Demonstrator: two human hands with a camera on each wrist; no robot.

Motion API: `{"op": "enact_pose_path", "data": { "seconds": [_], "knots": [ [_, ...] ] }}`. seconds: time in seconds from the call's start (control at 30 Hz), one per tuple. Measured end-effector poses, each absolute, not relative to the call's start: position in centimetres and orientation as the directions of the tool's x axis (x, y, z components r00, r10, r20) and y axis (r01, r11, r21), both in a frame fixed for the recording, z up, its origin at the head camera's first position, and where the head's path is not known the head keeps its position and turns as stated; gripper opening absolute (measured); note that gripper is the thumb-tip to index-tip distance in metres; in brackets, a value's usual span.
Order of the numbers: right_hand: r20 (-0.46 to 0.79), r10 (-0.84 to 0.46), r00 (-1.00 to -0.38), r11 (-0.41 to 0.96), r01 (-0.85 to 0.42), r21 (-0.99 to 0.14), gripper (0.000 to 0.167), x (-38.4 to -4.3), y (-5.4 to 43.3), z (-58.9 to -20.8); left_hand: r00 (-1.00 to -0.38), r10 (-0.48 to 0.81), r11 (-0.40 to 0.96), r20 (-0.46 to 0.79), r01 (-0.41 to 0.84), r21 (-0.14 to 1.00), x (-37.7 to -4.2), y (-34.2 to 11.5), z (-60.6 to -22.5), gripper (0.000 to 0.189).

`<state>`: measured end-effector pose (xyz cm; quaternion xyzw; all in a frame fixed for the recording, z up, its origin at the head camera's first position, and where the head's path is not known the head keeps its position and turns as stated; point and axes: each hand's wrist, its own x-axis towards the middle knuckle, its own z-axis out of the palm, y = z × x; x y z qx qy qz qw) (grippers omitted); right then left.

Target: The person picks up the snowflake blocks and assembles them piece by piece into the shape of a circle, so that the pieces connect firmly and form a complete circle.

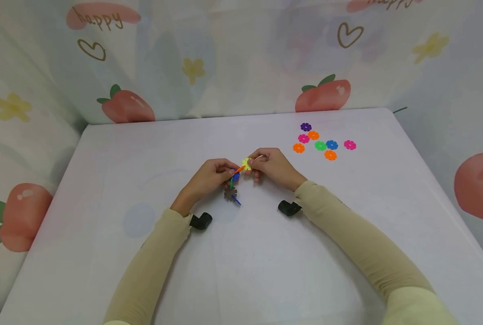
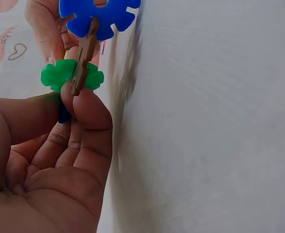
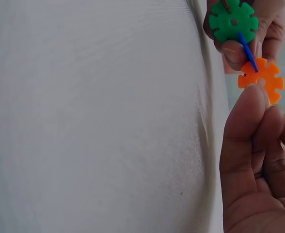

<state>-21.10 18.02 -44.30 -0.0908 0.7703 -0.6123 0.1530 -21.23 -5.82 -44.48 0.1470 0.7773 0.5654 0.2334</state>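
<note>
Both hands hold a chain of notched plastic interlocking discs above the table. In the head view it runs from a yellow disc [image 1: 246, 164] through an orange disc [image 3: 273, 82] and a blue one [image 1: 236, 176] to a green disc [image 2: 57, 75], a brown disc [image 2: 87, 53] and a blue end disc [image 2: 116, 17]. My left hand [image 1: 213, 179] pinches the chain between thumb and finger at the inner blue disc, beside the green one. With thumb and fingertips my right hand [image 1: 277, 166] pinches the yellow disc, largely hidden by the fingers in the right wrist view.
Loose discs lie flat at the back right of the table [image 1: 184, 280]: a purple disc [image 1: 305, 127], a green disc [image 1: 320, 146], a blue disc [image 1: 332, 145], a far-right pink disc [image 1: 350, 145] and several others. A patterned curtain [image 1: 241, 58] stands behind the table.
</note>
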Motion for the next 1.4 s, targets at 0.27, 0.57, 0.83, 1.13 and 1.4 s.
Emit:
{"op": "enact_pose_path", "data": {
  "seconds": [0.27, 0.57, 0.83, 1.13, 1.4],
  "knots": [
    [-0.127, -0.288, -0.949, 0.246, 0.055, -0.968, 0.021, -21.24, 18.25, -43.68, -0.845, 0.501, 0.308, -0.190, -0.032, 0.951, -21.46, -5.77, -44.32, 0.022],
    [-0.125, -0.315, -0.941, 0.264, 0.040, -0.964, 0.023, -21.09, 18.49, -43.74, -0.854, 0.483, 0.322, -0.193, -0.032, 0.946, -21.39, -5.80, -44.34, 0.021],
    [-0.117, -0.325, -0.939, 0.247, 0.035, -0.968, 0.027, -21.05, 18.67, -43.91, -0.861, 0.471, 0.327, -0.190, -0.030, 0.944, -21.27, -6.11, -44.36, 0.021],
    [-0.110, -0.316, -0.942, 0.255, 0.027, -0.967, 0.023, -21.02, 18.52, -44.15, -0.857, 0.475, 0.330, -0.197, -0.034, 0.943, -21.18, -6.05, -44.34, 0.020],
    [-0.106, -0.325, -0.940, 0.248, 0.023, -0.968, 0.023, -20.91, 18.42, -44.22, -0.854, 0.482, 0.337, -0.197, -0.026, 0.941, -21.28, -6.03, -44.44, 0.020]
  ]
}}
